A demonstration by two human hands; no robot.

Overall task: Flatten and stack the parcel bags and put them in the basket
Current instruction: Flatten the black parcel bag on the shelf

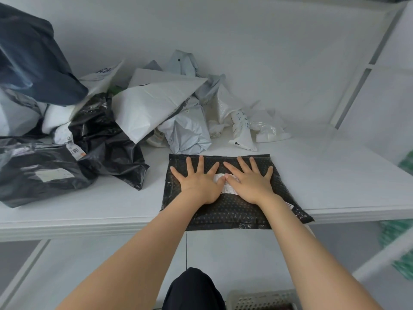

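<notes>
A black bubble-lined parcel bag (232, 211) lies flat at the front edge of the white table (335, 175), its near edge hanging slightly over. My left hand (199, 182) and my right hand (248, 182) press palms down on it side by side, fingers spread, thumbs meeting over its white label. A heap of crumpled parcel bags lies behind: black ones (105, 142) at the left, white and grey ones (161, 106) in the middle. A pale perforated basket (261, 298) shows at the bottom edge, by my legs.
A dark blue bag (33, 59) stands at the far left above the heap. White panelled walls enclose the table at the back and right. Something green (402, 242) shows blurred at the right edge, below the table.
</notes>
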